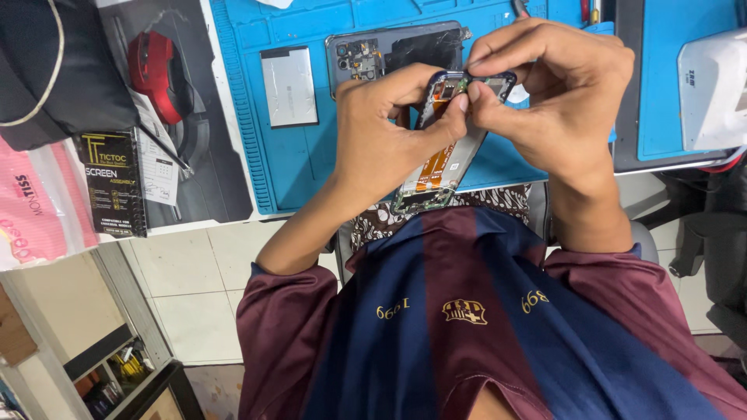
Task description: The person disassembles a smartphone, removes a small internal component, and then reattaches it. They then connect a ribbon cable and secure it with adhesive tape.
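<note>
Both hands are gripping the open phone (445, 148): left hand (389, 128) is pinching its top, right hand (556, 101) too. It looks thin and breakable, so holding its edges seems safest.

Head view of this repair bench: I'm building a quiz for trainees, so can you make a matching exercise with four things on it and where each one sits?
Things:
1. disassembled phone
2. silver rectangular plate
3. red mouse
4. pink plastic bag

Places:
a. at the far left edge of the picture
b. held between the left hand and the right hand
c. lying flat on the blue mat
d. on the dark mat, left of the blue mat

Pairs: 1-b, 2-c, 3-d, 4-a
</note>
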